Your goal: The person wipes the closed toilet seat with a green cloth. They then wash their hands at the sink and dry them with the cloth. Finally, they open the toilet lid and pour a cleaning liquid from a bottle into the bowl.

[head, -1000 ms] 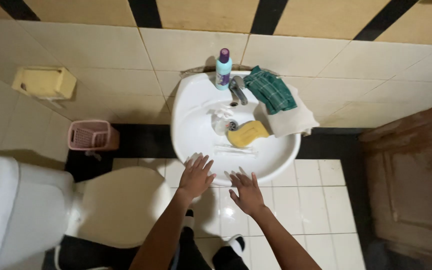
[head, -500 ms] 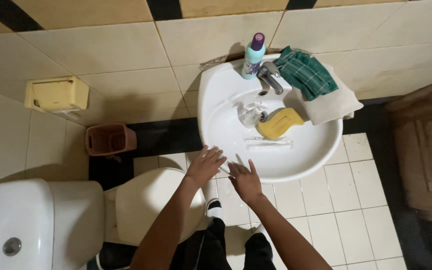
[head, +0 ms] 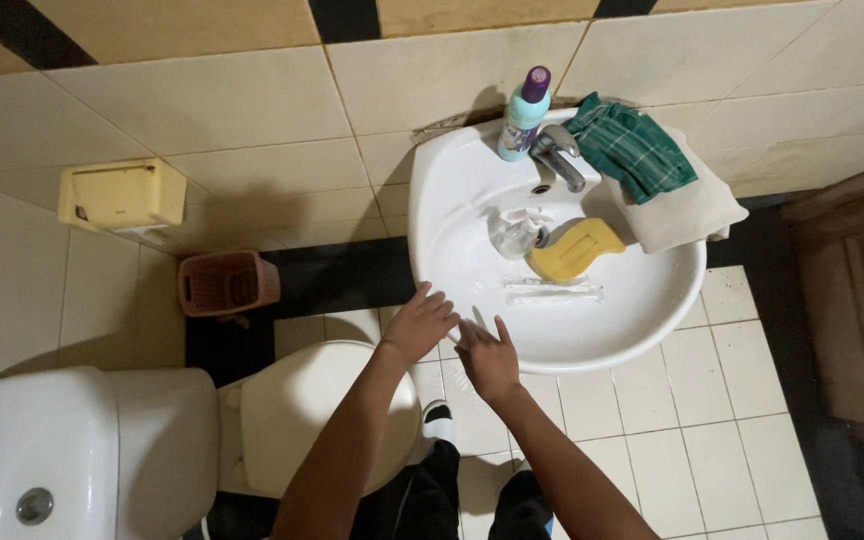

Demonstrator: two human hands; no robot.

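Observation:
My left hand (head: 418, 325) and my right hand (head: 487, 357) hover side by side at the near left rim of a white round washbasin (head: 642, 320). Both hands hold nothing, fingers spread. Inside the basin lie a yellow sponge (head: 572, 248), a clear brush-like object (head: 552, 291) and a small clear item (head: 515, 235) by the drain. A metal tap (head: 557, 156) stands at the back of the basin, with a pale blue bottle with a purple cap (head: 524, 115) to its left.
A green checked cloth (head: 632, 148) lies on a white towel (head: 687, 208) over the basin's right rim. A white toilet (head: 102, 450) with closed lid sits at lower left, a pink basket (head: 227, 282) and a yellow wall holder (head: 122, 195) beyond it. A wooden door (head: 852, 300) stands right.
The view has swung so the basin sits further right and closer. Both hands have stayed near the basin's front rim, drawn closer together.

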